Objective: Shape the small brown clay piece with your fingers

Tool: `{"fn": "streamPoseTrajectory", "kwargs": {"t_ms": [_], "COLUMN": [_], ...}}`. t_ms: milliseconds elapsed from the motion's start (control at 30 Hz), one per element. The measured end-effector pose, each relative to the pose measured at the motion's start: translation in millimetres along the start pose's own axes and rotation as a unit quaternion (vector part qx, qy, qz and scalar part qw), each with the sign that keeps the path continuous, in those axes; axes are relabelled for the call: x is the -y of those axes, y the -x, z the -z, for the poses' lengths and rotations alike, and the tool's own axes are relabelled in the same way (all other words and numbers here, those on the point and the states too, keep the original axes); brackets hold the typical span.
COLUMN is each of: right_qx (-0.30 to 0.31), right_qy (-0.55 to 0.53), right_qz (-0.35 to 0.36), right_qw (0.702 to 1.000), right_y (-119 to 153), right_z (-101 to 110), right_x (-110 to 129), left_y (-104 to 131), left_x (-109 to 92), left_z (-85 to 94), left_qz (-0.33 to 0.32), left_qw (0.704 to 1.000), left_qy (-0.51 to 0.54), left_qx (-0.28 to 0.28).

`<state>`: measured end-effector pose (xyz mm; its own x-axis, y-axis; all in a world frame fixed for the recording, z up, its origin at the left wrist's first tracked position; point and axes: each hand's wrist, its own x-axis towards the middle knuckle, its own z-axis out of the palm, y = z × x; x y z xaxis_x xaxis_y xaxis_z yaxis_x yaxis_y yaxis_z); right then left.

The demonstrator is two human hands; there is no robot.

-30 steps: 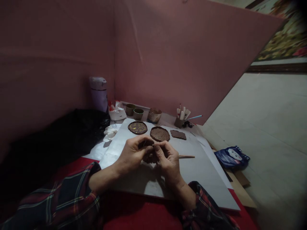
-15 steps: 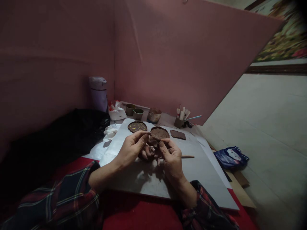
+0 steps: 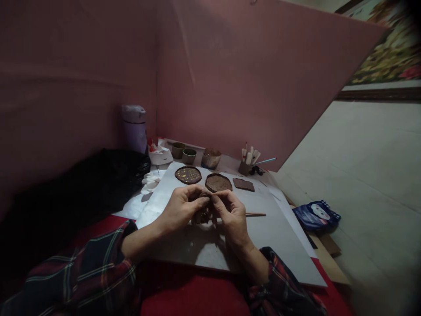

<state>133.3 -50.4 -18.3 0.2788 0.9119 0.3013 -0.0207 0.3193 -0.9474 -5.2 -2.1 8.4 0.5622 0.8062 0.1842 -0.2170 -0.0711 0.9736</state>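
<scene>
My left hand [image 3: 184, 205] and my right hand [image 3: 232, 215] meet over a pale board [image 3: 272, 237], thumbs and forefingers pinched close together. Between them is a piece of brown clay [image 3: 206, 193], mostly covered by the fingers. Under the hands, more dark brown clay [image 3: 202, 217] shows in shadow; whether it is joined to the held piece I cannot tell. Just beyond lie a round brown clay slab with a raised rim [image 3: 219, 182], a similar slab with yellow specks [image 3: 188, 174] and a small rectangular slab [image 3: 244, 184]. A thin wooden stick [image 3: 255, 214] lies right of my right hand.
Along the back stand two small cups [image 3: 189, 156], a clay-smeared bowl [image 3: 211, 158] and a holder with several tools [image 3: 245, 168]. Left are a purple bottle [image 3: 134, 129], white gloves [image 3: 150, 182] and a black bag [image 3: 75, 197]. A blue pouch [image 3: 317, 215] lies right.
My hands have drawn closer together, and the thumbs now nearly touch. The clay between them, more visible before, is now largely hidden by the fingers.
</scene>
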Motion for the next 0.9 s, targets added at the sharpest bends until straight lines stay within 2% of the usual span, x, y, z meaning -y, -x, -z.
{"fn": "streamPoseTrajectory", "kwargs": {"t_ms": [100, 300, 400, 533, 600, 900], "right_qx": [0.007, -0.024, -0.011, 0.001, -0.004, -0.022], "right_qy": [-0.01, -0.011, -0.025, -0.038, -0.029, 0.057], "right_qz": [-0.017, 0.016, 0.01, 0.001, 0.004, 0.034], "right_qw": [1.0, 1.0, 1.0, 0.999, 1.0, 0.998], "right_y": [-0.1, -2.1, -2.2, -1.6, -1.5, 0.0], "right_z": [-0.5, 2.5, 3.0, 1.7, 1.3, 3.1], "right_x": [0.9, -2.5, -4.0, -2.5, -0.9, -2.9], "left_y": [1.0, 0.6, -1.3, -2.3, -2.0, -1.2], "left_x": [-0.6, 4.6, 7.9, 7.1, 5.5, 4.0], "left_z": [-1.2, -0.2, 4.7, 9.0, 9.0, 6.5], "left_qz": [0.004, 0.022, 0.033, 0.101, 0.116, 0.102], "left_qw": [1.0, 0.999, 0.998, 0.982, 0.978, 0.992], "left_qy": [0.007, 0.028, 0.059, 0.16, 0.174, 0.055], "left_qx": [-0.011, -0.033, 0.0, 0.019, 0.029, 0.044]}}
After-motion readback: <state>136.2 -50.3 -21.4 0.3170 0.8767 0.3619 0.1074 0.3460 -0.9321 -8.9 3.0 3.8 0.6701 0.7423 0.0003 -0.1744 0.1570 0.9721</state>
